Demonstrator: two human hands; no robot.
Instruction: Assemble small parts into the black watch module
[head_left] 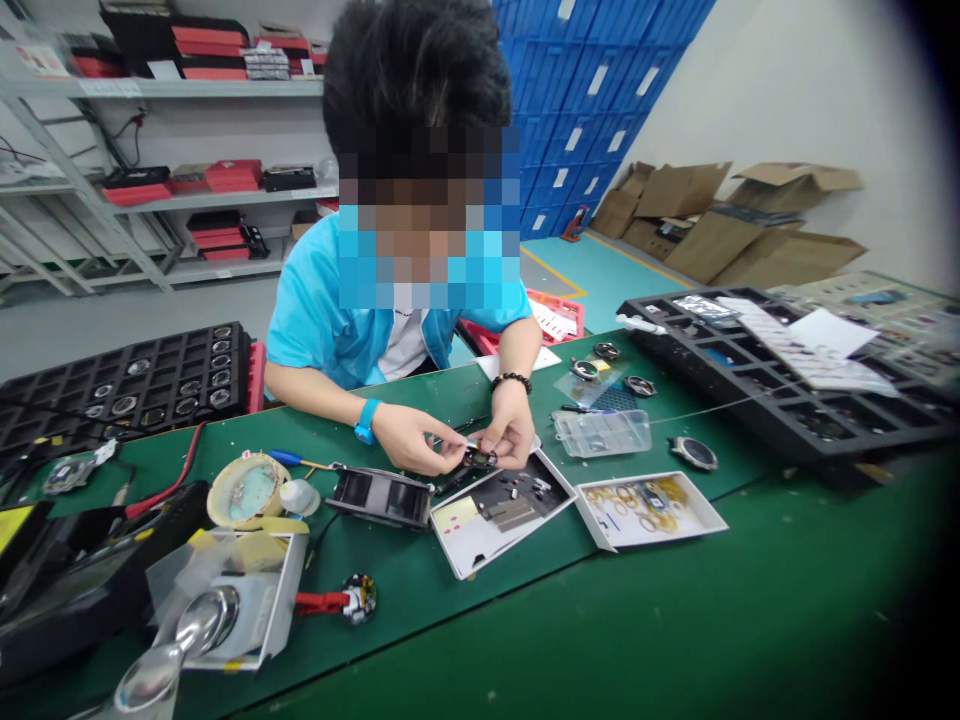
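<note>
Facing co-worker's hands [457, 440] pinching small round part [478, 458]

The table [675, 610] is covered in dark green. On it lie two shallow white trays: one [501, 508] carries a pale yellow note, grey strips and small black parts, the other [649, 508] holds yellowish rings. The co-worker across the table wears a bright blue shirt [322, 320] over white, a blue wristband [366, 420] and a black bead bracelet [511, 380]. The compartment trays [787, 390] and [120, 385] are black. A small tool [322, 603] has a red handle. Behind stand blue stacked bins [592, 90], brown cardboard boxes [742, 230], and grey shelves [172, 90] with red and black boxes.
</note>
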